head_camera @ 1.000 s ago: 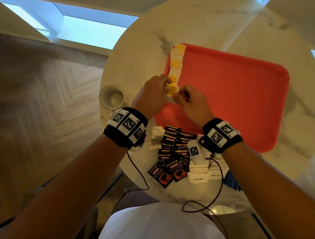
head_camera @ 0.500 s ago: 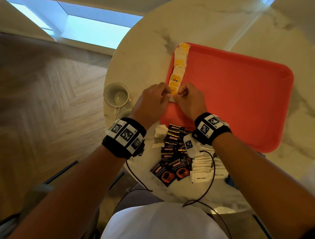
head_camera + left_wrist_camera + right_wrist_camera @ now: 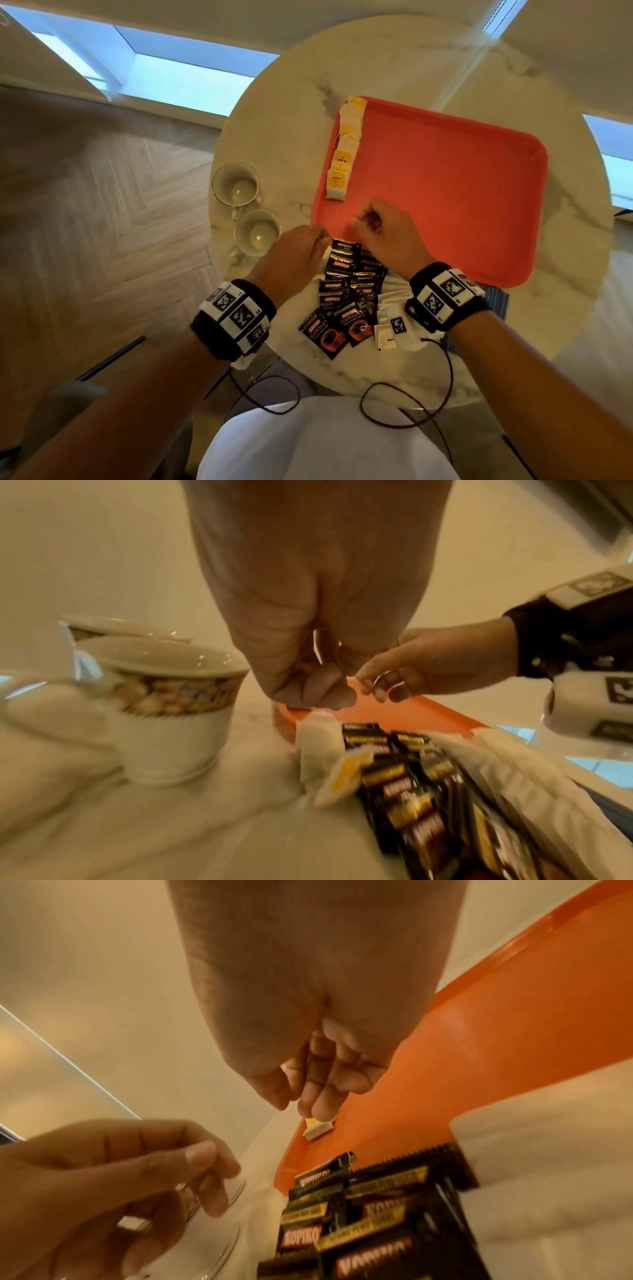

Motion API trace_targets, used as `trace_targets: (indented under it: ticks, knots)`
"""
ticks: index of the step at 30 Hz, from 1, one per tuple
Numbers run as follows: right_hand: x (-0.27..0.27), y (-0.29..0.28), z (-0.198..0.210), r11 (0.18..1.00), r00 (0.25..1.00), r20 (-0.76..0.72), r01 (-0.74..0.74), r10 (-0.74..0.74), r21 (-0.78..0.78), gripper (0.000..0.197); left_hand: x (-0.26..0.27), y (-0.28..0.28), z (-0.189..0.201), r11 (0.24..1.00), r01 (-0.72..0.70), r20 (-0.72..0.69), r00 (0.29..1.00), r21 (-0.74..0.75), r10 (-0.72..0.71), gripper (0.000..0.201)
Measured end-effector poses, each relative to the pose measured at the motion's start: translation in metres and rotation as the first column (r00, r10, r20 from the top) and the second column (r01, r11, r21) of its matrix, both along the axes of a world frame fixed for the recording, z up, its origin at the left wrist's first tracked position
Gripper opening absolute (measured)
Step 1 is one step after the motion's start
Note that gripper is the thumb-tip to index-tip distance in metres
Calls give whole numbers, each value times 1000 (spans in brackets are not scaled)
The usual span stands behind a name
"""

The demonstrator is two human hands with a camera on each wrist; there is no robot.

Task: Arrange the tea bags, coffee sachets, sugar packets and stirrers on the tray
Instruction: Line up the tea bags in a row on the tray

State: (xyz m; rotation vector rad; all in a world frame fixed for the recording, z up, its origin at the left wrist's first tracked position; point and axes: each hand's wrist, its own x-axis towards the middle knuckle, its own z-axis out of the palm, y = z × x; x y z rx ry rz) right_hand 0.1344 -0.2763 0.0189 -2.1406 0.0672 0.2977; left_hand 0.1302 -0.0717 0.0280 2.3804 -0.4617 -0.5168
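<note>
A row of yellow-tagged tea bags (image 3: 344, 157) lies along the left edge of the red tray (image 3: 445, 192); its near end (image 3: 318, 1127) shows past my right fingers. My left hand (image 3: 322, 240) hovers with loosely curled fingers over loose tea bags (image 3: 318, 750) beside the black coffee sachets (image 3: 346, 287), holding nothing I can see. My right hand (image 3: 363, 219) hangs over the tray's near-left corner, fingers loosely bent and empty. White sugar packets (image 3: 394, 308) lie right of the sachets, partly under my right wrist.
Two empty white cups (image 3: 236, 185) (image 3: 258, 233) stand on the round marble table (image 3: 291, 120), left of the tray and close to my left hand. Something blue and striped (image 3: 496, 301) peeks out behind my right wrist. Most of the tray floor is bare.
Both hands have let go of a tea bag at the near end of the row and drawn back toward me. The left hand now hangs over the pile on the table.
</note>
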Motion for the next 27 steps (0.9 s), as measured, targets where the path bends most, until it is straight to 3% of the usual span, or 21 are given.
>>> trace_targets:
  ticks: [5, 10, 13, 16, 19, 24, 27]
  knots:
    - [-28, 3, 1, 999, 999, -16, -47, 47, -8, 8, -45, 23, -20, 999, 5, -31, 999, 44, -4, 21]
    - [-43, 12, -4, 998, 998, -9, -56, 56, 20, 2, -55, 34, -34, 999, -36, 1, 999, 33, 36, 18]
    - [-48, 17, -10, 994, 995, -15, -103, 103, 30, 16, -52, 34, -34, 998, -60, -7, 998, 26, 61, 21]
    - [-48, 25, -10, 979, 979, -13, -203, 204, 26, 29, -48, 33, -28, 998, -62, 68, 996, -27, 64, 20]
    - [-44, 33, -5, 962, 960, 55, -274, 274, -5, 16, -40, 30, -19, 996, -33, 156, 987, -85, 46, 19]
    - [-37, 30, -3, 984, 984, 45, -167, 169, -54, 12, -25, 23, -19, 991, -85, 124, 988, -99, 97, 19]
    - [-37, 21, -4, 995, 996, 12, -93, 94, -44, 12, -23, 16, -30, 993, -116, 46, 992, 30, 114, 29]
